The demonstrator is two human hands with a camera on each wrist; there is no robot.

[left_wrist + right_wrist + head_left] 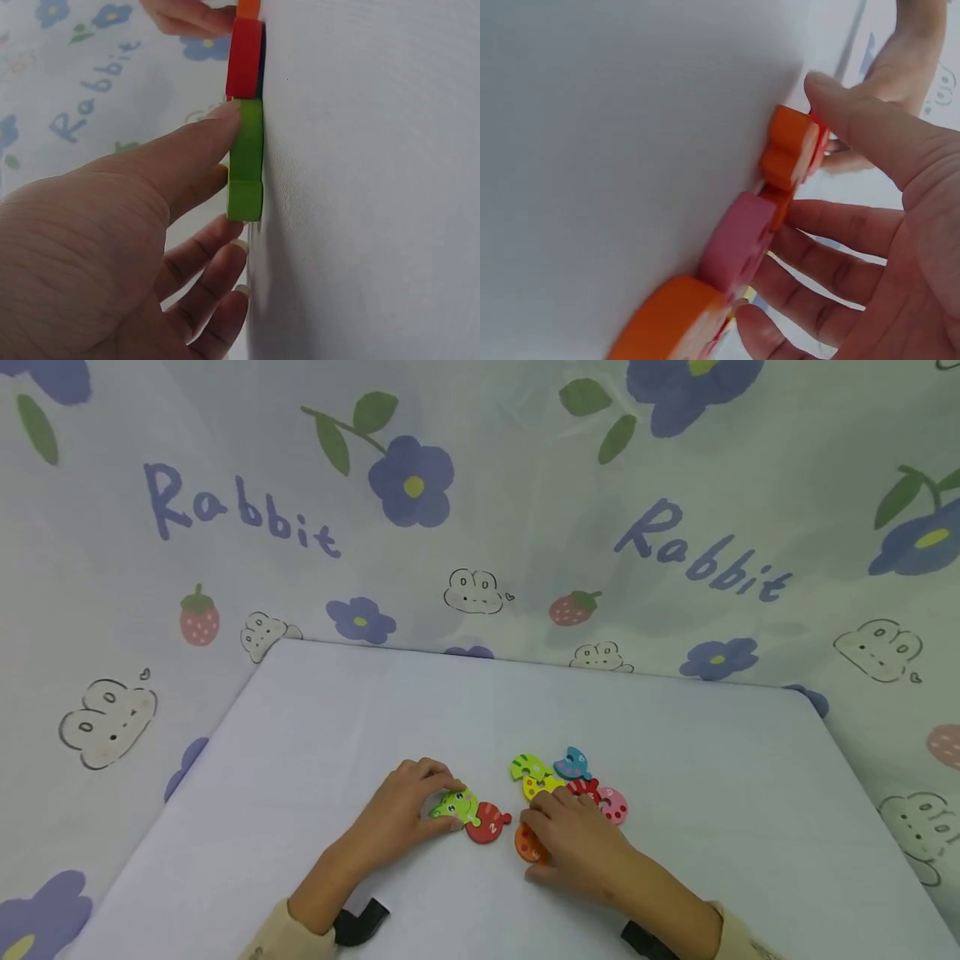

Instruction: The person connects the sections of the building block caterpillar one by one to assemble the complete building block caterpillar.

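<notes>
Here, flat green face-printed piece (pixel 459 808) pinched by left hand (pixel 399 807); spotted orange disc (pixel 529 845) part-covered by right hand (pixel 579 842), grip unclear.

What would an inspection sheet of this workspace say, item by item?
Surface: white table, plain.
Job's things: green face piece meets red piece numbered 2; orange piece nearby; lime piece, yellow piece, blue piece, striped red piece and pink piece bunched beyond.
Clutter: nothing seen, barring black parts by both cuffs.
Hands: left hand pinches green face piece; right hand at orange piece, grip unclear.
Cables: nothing seen.
Surroundings: cloth with flowers, rabbits and "Rabbit" lettering.
</notes>
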